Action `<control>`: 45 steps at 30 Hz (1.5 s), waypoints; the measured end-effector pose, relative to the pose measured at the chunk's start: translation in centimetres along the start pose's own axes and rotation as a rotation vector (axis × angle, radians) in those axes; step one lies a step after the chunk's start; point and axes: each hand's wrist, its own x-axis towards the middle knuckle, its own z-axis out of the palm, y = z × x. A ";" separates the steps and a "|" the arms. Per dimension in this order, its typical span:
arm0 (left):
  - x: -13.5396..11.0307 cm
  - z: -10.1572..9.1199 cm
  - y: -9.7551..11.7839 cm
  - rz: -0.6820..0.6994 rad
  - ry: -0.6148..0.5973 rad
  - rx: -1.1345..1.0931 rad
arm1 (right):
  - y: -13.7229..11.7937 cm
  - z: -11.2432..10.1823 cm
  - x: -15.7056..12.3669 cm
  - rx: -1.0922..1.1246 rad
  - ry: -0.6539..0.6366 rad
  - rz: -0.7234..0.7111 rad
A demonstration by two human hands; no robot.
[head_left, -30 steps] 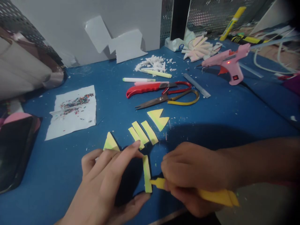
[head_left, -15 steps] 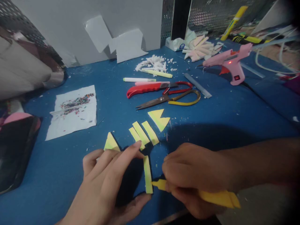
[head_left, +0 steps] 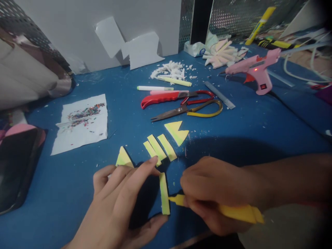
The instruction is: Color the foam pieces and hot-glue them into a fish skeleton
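My left hand [head_left: 124, 204] pinches a narrow yellow-green strip [head_left: 164, 195] by its two ends, thumb at the near end and fingers at the far one. Wrapped around a yellow marker [head_left: 237, 212], my right hand [head_left: 207, 193] brings its tip to the strip's right edge. More yellow strips [head_left: 167, 147] lie just beyond the left fingertips. A notched yellow piece [head_left: 177, 132] sits to their right, and a yellow triangle [head_left: 123, 157] is partly hidden behind the left hand.
Scissors [head_left: 186, 110] and a red-handled cutter [head_left: 160, 99] lie mid-table beside thin markers [head_left: 155, 88]. A pink glue gun [head_left: 255, 69] with a lit red light stands at right, its cord trailing. Colourful bits rest on white paper [head_left: 95, 133]; a phone [head_left: 19, 166] is at left.
The marker tip has shifted slightly up along the strip's right edge with my right hand. My left hand keeps its hold, and the other things lie as before.
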 end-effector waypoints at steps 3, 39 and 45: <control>0.0 0.0 -0.1 0.008 0.001 0.003 | 0.0 0.0 0.1 -0.002 0.006 -0.006; -0.2 0.2 -0.3 -0.001 0.002 0.043 | -0.3 -1.3 1.0 0.018 0.006 0.141; -0.2 0.1 -0.4 0.004 -0.007 0.034 | -0.3 -1.3 1.1 0.026 -0.007 0.109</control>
